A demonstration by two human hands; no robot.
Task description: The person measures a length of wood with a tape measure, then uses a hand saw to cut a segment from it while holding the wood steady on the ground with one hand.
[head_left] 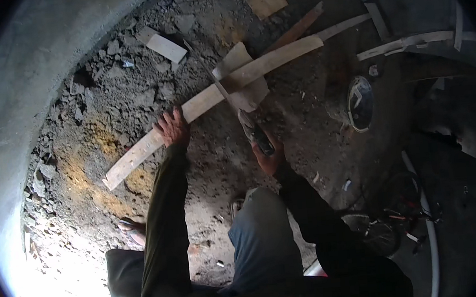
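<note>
Observed in the head view: a long pale wooden plank point(203, 103) lying diagonally over the dirt floor point(211, 165), crossing above a pale flat slab point(254, 94) along its right-hand half. Cannot tell how firmly supported there.

Found hands well apart, each on a different thing. Noted the right hand point(269, 157) wrapped around the handle of a handsaw point(251, 127), and the left hand point(173, 129) laid on the plank between its lower-left end and the blade, fingers spread over the upper face. Cannot tell about any thumb grip underneath.

Logged the blade crossing the plank just beside the slab's left edge, pointing away from the body.

Progress, by judgement only. Done: plank laid out, steadied by hand, blade set at a crossing point. Not done: separation. See one continuous length on both sides of the blade, with no fresh offcut identifiable below. Cannot read kerf depth, so cannot rate the cut as barely begun or well advanced. Judged as remaining: most or some of the cut through the plank's width.

Also recorded nearby: grey rubble point(146, 97), a pale block point(167, 48), a reddish-brown board point(298, 29) beside the plank's far end, and a bucket point(352, 106) farther right.
</note>
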